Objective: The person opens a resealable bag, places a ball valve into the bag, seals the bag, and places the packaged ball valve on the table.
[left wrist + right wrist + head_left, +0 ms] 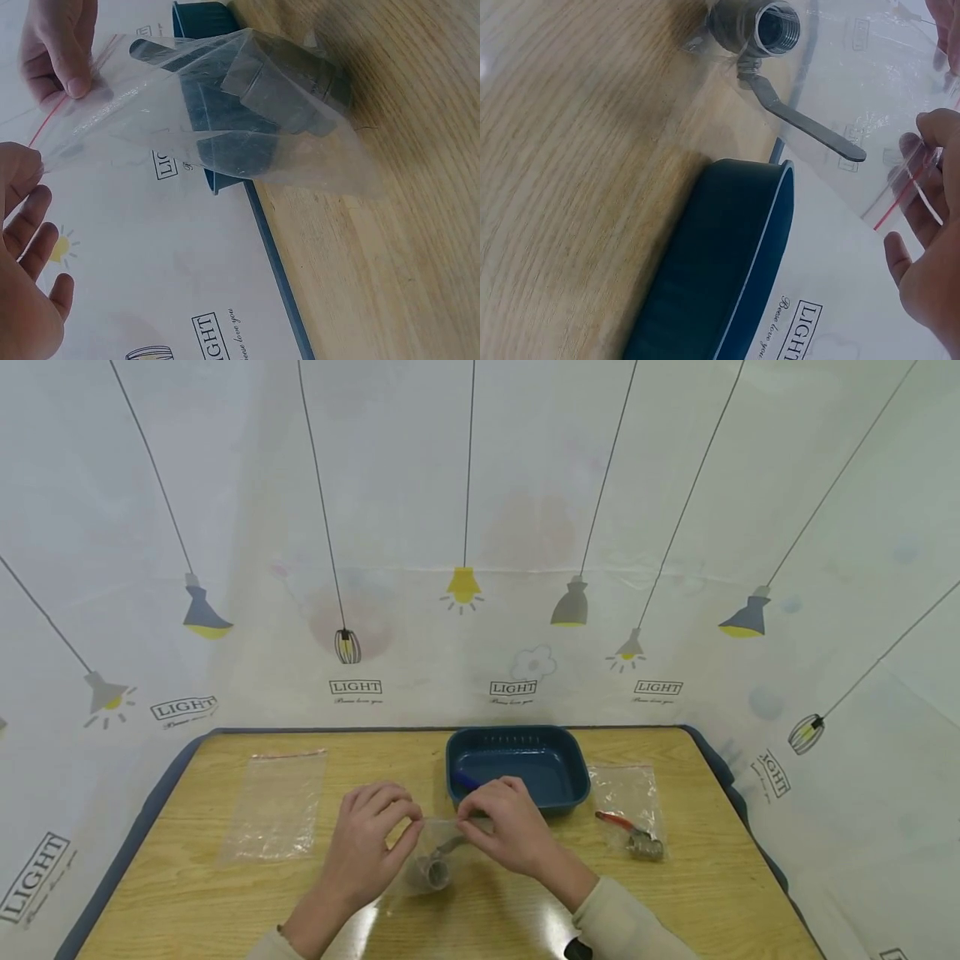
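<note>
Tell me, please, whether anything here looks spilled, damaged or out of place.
Nothing stands out: the grey-handled valve is inside the held clear bag, the blue basin stands upright, and no spill or damage shows.

Along the far edge of a wooden table [191, 885], a little right of its middle, we see a dark blue tray [551, 768] with a bright blue object in its left side. Toward the far left corner, a clear plastic bag [279, 810] lies flat. Toward the far right corner, we find another clear bag [622, 783] and a metal tap [643, 845] with a red handle. Behind, a pale sheet [405, 485] shows printed hanging lamps [464, 582] and the word "LIGHT".
</note>
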Motion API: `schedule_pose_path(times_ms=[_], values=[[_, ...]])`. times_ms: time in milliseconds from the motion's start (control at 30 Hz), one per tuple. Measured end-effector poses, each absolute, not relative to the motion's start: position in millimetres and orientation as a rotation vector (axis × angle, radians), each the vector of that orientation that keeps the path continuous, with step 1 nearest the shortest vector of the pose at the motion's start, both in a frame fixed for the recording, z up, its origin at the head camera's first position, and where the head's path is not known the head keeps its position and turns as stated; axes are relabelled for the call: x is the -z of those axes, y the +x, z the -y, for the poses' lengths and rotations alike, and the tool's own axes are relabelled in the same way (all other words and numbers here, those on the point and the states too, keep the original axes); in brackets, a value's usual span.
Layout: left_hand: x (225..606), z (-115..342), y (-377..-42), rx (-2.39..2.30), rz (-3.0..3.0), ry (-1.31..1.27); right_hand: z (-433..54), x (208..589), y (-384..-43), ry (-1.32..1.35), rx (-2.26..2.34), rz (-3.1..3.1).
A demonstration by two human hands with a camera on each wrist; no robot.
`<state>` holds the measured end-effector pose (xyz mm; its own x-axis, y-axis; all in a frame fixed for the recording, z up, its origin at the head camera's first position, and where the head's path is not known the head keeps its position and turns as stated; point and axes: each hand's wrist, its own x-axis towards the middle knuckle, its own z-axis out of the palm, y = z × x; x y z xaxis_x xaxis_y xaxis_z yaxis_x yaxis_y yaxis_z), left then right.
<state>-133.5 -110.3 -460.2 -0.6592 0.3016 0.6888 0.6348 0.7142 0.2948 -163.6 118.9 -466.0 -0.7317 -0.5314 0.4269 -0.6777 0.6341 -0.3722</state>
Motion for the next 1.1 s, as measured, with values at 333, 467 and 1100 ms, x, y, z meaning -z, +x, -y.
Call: schedule_pose_path(times_ms=[333,467,1100], values=[[461.3,110.8,-134.2,0.728,2.294,-0.711,-119.8,467.1,-165.0,0.978,-0.791,2.578],[461.5,112.1,-134.0,0.729,2.303,-0.692,-121.8,466.9,-164.4,0.969,-0.755,2.582],[460.3,112.3,-133.4,0.740,2.280,-0.682,-125.0,471.9,-166.3,0.973,-0.766,2.556]])
